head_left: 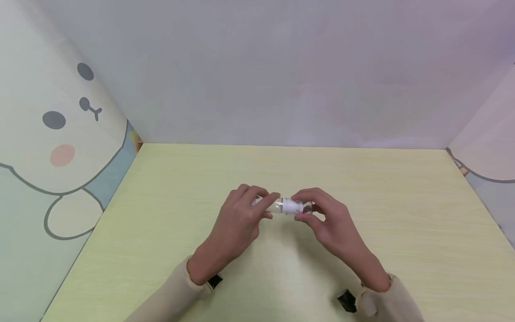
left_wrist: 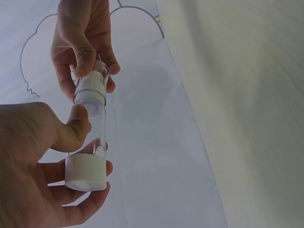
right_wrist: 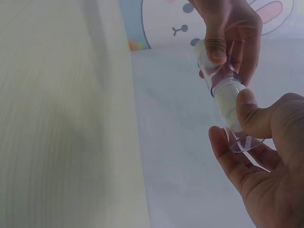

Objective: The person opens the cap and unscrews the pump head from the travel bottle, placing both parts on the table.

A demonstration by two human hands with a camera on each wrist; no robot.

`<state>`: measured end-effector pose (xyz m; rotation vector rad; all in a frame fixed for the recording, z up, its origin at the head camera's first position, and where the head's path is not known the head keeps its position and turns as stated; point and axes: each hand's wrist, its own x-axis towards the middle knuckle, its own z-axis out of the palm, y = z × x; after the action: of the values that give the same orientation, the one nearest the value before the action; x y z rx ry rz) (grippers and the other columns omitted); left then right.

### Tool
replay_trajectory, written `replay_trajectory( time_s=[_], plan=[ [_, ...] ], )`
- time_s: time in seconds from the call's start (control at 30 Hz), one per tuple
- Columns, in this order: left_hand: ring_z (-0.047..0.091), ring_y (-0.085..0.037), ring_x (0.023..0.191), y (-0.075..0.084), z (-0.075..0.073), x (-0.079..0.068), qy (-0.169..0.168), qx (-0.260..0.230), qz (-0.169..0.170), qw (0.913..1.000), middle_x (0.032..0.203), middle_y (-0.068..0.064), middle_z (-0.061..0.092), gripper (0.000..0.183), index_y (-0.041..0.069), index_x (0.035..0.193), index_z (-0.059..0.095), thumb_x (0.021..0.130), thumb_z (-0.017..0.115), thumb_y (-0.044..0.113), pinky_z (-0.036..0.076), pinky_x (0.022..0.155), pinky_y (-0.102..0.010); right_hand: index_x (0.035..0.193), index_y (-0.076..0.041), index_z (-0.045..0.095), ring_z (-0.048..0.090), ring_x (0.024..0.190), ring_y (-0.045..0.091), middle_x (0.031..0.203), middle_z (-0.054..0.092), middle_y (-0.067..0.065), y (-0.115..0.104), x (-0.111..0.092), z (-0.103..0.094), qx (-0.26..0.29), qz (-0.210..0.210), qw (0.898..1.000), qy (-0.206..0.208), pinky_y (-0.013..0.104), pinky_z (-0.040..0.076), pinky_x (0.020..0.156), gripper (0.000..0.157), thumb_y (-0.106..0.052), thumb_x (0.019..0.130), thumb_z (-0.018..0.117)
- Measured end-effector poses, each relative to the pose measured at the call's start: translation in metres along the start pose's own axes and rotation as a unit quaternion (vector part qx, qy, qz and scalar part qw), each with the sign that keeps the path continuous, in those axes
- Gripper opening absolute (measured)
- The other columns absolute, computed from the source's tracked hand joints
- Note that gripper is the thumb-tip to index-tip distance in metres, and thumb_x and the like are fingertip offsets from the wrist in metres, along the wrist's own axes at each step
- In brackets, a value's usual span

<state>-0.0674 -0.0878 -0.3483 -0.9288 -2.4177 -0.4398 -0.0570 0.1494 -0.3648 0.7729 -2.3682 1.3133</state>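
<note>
A small clear bottle (head_left: 276, 206) lies sideways between the two hands, held above the table. My left hand (head_left: 242, 215) grips its body, thumb along one side and fingers round the other. In the left wrist view, the bottle's white end cap (left_wrist: 85, 172) shows beside those fingers. Toward the other end sits a white collar (right_wrist: 227, 99), covered in part by a clear cap (right_wrist: 243, 144). My right hand (head_left: 335, 219) pinches this capped end between thumb and fingers. The bottle's see-through wall shows no coloured contents.
Under the hands spreads a pale yellow wood-grain table (head_left: 169, 179). A plain light wall (head_left: 281, 80) rises behind it, and a panel with a cartoon face (head_left: 64, 129) stands at the left. Small black blocks (head_left: 347, 300) sit near both wrists by the beige sleeves (head_left: 173, 286).
</note>
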Motion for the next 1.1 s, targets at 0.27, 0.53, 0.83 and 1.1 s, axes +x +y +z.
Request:
replay_trajectory(
  time_s=[0.27, 0.53, 0.83, 1.1],
  plan=[
    [0.064, -0.024, 0.095, -0.004, -0.004, 0.001, 0.004, -0.025, -0.017, 0.9995, 0.106, -0.001, 0.071, 0.042, 0.020, 0.121, 0.075, 0.082, 0.090, 0.015, 0.056, 0.081, -0.035, 0.121, -0.009, 0.069, 0.067, 0.095, 0.013, 0.115, 0.071, 0.003, 0.001, 0.001, -0.008, 0.035, 0.004, 0.999, 0.006, 0.017, 0.058, 0.088, 0.050, 0.012, 0.078, 0.082],
    [0.063, -0.023, 0.094, -0.004, -0.002, 0.000, -0.003, -0.035, -0.019, 0.9992, 0.108, -0.001, 0.070, 0.044, 0.019, 0.125, 0.073, 0.084, 0.088, 0.015, 0.056, 0.081, -0.034, 0.122, -0.007, 0.067, 0.067, 0.102, 0.010, 0.120, 0.069, 0.005, 0.003, 0.002, -0.011, 0.074, 0.021, 0.997, -0.009, 0.021, 0.060, 0.089, 0.049, 0.016, 0.080, 0.079],
    [0.064, -0.024, 0.094, -0.002, -0.002, 0.000, -0.001, -0.061, -0.026, 0.9978, 0.109, -0.002, 0.070, 0.046, 0.018, 0.127, 0.072, 0.084, 0.088, 0.015, 0.056, 0.079, -0.030, 0.126, -0.003, 0.066, 0.065, 0.108, 0.010, 0.124, 0.065, 0.011, 0.005, 0.001, -0.012, 0.146, 0.050, 0.988, -0.005, 0.024, 0.060, 0.092, 0.046, 0.018, 0.085, 0.074],
    [0.065, -0.018, 0.094, 0.002, 0.002, -0.001, -0.006, -0.134, -0.061, 0.9891, 0.109, -0.001, 0.071, 0.044, 0.016, 0.127, 0.072, 0.086, 0.087, 0.016, 0.057, 0.076, -0.028, 0.135, 0.008, 0.050, 0.065, 0.115, 0.014, 0.129, 0.062, 0.004, 0.003, 0.000, -0.010, 0.256, 0.086, 0.961, 0.052, 0.024, 0.059, 0.094, 0.054, 0.019, 0.087, 0.071]
  ],
)
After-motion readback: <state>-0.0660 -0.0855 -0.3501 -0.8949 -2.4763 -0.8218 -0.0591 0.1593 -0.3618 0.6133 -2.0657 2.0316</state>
